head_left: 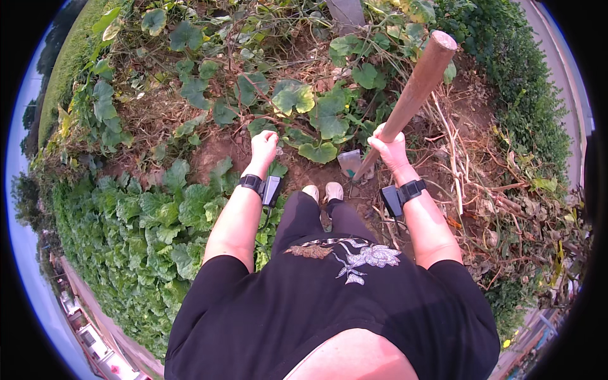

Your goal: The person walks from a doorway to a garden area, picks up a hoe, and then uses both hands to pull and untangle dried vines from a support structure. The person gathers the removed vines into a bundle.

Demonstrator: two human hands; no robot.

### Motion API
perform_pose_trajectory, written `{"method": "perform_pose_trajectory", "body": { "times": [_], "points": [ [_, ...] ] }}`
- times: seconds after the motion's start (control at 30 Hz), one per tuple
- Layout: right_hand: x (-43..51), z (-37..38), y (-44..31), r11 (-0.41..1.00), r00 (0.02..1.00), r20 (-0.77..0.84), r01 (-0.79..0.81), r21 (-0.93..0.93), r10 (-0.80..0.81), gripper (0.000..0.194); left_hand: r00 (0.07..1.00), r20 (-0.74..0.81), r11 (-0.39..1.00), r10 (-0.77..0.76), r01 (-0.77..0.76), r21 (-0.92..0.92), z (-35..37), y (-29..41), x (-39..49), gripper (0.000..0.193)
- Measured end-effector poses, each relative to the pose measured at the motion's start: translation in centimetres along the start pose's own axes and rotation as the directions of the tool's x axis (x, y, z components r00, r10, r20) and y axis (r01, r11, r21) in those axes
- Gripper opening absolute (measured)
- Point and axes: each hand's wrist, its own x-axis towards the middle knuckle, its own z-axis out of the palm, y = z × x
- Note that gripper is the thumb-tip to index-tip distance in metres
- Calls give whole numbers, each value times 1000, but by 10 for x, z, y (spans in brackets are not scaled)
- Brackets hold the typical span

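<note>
A long wooden handle (418, 85) leans at a slant, its thick upper end pointing to the upper right. My right hand (390, 145) is wrapped around it partway down. At its lower end, close to my feet, a flat grey metal blade (350, 163) rests at the soil; how the two join is hard to tell. My left hand (264, 144) hangs in front of me with curled fingers, near the vine leaves and away from the handle. Whether anything small is inside it cannot be seen. Each wrist carries a black strap with a small box.
Broad-leaved vines (327, 116) sprawl over the soil ahead. Leafy green vegetables (156, 223) grow thickly at the left. Dry stalks (451, 156) and withered vines lie at the right. A grey slab (346, 14) stands at the top. My light shoes (334, 191) are on bare soil.
</note>
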Motion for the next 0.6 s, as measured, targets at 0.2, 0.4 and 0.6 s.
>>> {"method": "perform_pose_trajectory", "body": {
  "times": [0.2,0.4,0.6],
  "points": [
    [49,46,14,998,999,20,52,-41,-51,21,980,98,912,170,-195,360,35,-6,57,18],
    [88,60,52,1000,999,-32,0,-28,0,24,965,163,825,204,-259,503,66,-23,111,17],
    [130,64,78,993,939,-344,-21,-119,-21,23,937,251,637,242,-349,687,74,-37,153,15]
  ]
}}
